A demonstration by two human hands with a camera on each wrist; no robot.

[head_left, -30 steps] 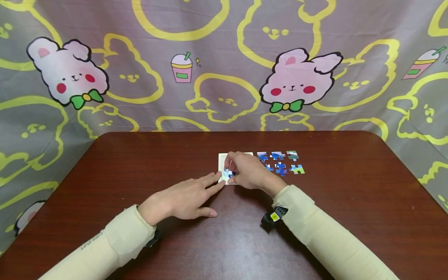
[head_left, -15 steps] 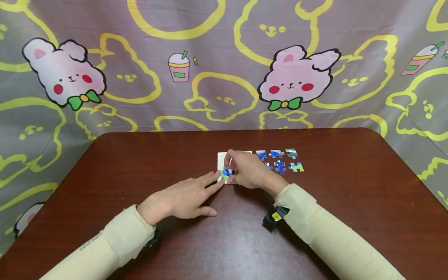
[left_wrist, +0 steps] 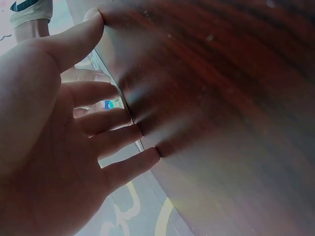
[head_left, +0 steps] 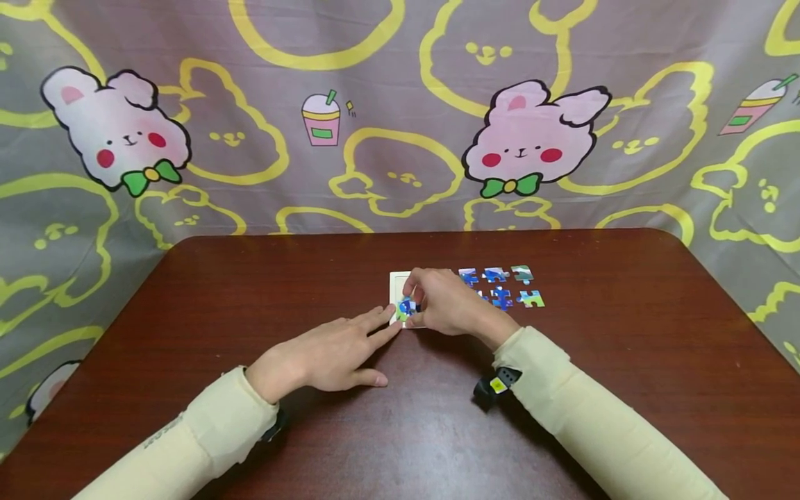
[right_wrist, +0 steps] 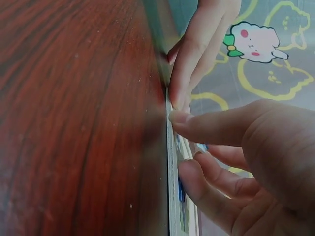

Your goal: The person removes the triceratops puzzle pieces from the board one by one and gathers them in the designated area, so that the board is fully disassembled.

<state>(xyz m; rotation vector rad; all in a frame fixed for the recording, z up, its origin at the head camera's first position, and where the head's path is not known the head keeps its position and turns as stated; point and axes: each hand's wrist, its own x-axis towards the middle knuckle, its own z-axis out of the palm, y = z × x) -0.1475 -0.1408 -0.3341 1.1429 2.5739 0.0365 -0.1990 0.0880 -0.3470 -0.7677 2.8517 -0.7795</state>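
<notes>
A white puzzle tray (head_left: 393, 286) lies on the table, much of it hidden by my right hand (head_left: 448, 303). In its lower left corner is a blue and green jigsaw piece (head_left: 406, 307), which my right hand holds between thumb and curled fingers. Seen from the right wrist, the thumb (right_wrist: 211, 125) rests at the tray's edge (right_wrist: 172, 206), above a fingertip near blue printed pieces. My left hand (head_left: 328, 353) lies flat with straight, spread fingers, its fingertips touching the tray's left side. The left wrist view shows those fingers (left_wrist: 118, 135) from the palm side.
Several loose jigsaw pieces (head_left: 495, 275) lie in two rows right of the tray; my right hand partly covers the nearest ones. The dark wooden table (head_left: 262, 278) ends at a patterned curtain (head_left: 400, 167) behind it.
The piece under my right fingers looked pale and shiny a second ago and now shows blue and green, so its tilt has changed. Both hands stay nearly in place.
</notes>
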